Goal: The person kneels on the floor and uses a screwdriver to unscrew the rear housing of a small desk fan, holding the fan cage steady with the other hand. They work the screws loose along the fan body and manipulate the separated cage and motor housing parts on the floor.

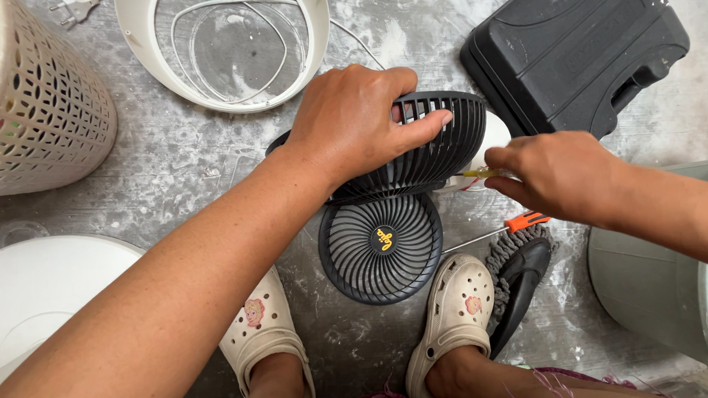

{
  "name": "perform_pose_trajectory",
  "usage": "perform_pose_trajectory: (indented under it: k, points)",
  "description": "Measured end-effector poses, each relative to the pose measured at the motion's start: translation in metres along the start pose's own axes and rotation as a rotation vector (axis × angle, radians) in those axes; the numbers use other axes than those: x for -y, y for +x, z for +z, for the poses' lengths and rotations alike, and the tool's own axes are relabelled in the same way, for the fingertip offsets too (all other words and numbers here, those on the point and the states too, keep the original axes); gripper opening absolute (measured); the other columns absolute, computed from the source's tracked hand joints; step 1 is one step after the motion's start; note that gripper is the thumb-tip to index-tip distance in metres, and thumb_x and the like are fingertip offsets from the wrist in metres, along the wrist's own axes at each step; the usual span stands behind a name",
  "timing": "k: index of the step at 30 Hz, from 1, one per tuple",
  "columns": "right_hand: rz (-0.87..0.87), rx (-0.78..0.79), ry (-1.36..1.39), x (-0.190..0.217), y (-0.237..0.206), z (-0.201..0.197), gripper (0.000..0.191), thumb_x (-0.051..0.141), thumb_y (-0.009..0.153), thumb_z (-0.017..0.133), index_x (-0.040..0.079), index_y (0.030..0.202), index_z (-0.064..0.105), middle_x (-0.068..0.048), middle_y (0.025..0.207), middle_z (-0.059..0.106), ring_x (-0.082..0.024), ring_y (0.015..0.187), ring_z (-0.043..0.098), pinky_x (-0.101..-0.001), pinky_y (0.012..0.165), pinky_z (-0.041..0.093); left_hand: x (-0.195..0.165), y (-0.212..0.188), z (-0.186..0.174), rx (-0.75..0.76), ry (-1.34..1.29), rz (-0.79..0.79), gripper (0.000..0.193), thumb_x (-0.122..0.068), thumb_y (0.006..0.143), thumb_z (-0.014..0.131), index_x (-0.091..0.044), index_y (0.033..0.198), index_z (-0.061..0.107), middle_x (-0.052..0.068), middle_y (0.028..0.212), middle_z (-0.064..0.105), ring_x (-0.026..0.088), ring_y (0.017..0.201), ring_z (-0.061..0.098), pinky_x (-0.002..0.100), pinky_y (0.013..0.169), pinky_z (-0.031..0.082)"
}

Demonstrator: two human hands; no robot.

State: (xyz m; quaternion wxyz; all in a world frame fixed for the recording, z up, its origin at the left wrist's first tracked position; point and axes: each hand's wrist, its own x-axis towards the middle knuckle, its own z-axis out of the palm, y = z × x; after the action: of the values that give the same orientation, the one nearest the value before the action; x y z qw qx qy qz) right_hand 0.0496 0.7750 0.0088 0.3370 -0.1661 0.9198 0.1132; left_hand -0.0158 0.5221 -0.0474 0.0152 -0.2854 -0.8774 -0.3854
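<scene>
My left hand [357, 117] grips the top of a black ribbed fan grille [441, 148] and holds it steady on the floor. A white fan body [491, 137] shows behind that grille. My right hand [557, 174] is closed around a yellow-handled screwdriver [475, 173] whose tip meets the grille's right side. A second round black grille [382, 249] with a yellow centre badge lies flat on the floor just below. Beside it lies another screwdriver [499, 231] with an orange handle.
A black plastic tool case [578, 42] sits at the upper right. A white ring housing [226, 43] with a white cable lies at the top, a perforated beige basket [33, 104] at the left. A grey bucket [662, 287] stands at the right. My feet wear cream clogs [459, 315].
</scene>
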Motion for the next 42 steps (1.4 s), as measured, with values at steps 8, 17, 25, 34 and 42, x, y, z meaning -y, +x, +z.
perform_pose_trajectory:
  k: [8,17,25,34,42]
  points:
    - [0.298,0.236,0.476,0.002,0.021,-0.007,0.041,0.046,0.098,0.056,0.009,0.105,0.074,-0.015,0.088,0.078,-0.029,0.089,0.071,-0.0456,0.083,0.056,0.001,0.002,0.003,-0.013,0.014,0.001,0.05,-0.059,0.085,0.072,-0.011,0.074,0.071,0.007,0.059,0.068,0.031,0.056,0.069,0.045,0.053,0.053]
    - [-0.377,-0.041,-0.293,-0.005,-0.001,-0.005,0.023,0.019,0.088,0.061,0.012,0.109,0.061,-0.006,0.085,0.072,-0.027,0.085,0.073,-0.0411,0.066,0.059,0.001,-0.001,0.003,-0.046,-0.008,0.034,0.049,-0.06,0.084,0.073,-0.012,0.076,0.072,0.009,0.059,0.068,0.033,0.056,0.068,0.046,0.053,0.053]
    - [-0.067,-0.158,0.038,-0.002,-0.006,0.009,0.025,0.033,0.09,0.068,0.016,0.109,0.07,-0.007,0.091,0.072,-0.029,0.082,0.071,-0.0441,0.067,0.057,0.001,0.003,0.001,-0.029,-0.014,0.002,0.048,-0.059,0.082,0.073,-0.011,0.076,0.072,0.006,0.06,0.07,0.03,0.057,0.07,0.045,0.054,0.054]
    - [0.426,0.141,1.001,-0.038,0.009,0.03,0.034,0.035,0.094,0.064,0.009,0.112,0.076,0.0,0.077,0.06,-0.01,0.065,0.049,-0.0294,0.059,0.045,0.002,0.007,0.005,-0.048,-0.027,0.001,0.049,-0.059,0.083,0.073,-0.011,0.074,0.071,0.007,0.06,0.069,0.031,0.058,0.07,0.045,0.054,0.054]
    - [0.599,0.373,1.259,-0.047,0.004,0.042,0.046,0.049,0.102,0.053,0.008,0.11,0.072,0.005,0.061,0.029,-0.009,0.052,0.021,-0.0304,0.046,0.017,0.003,0.013,0.008,-0.098,-0.003,0.033,0.05,-0.059,0.083,0.074,-0.01,0.072,0.071,0.01,0.057,0.067,0.033,0.056,0.068,0.046,0.054,0.053]
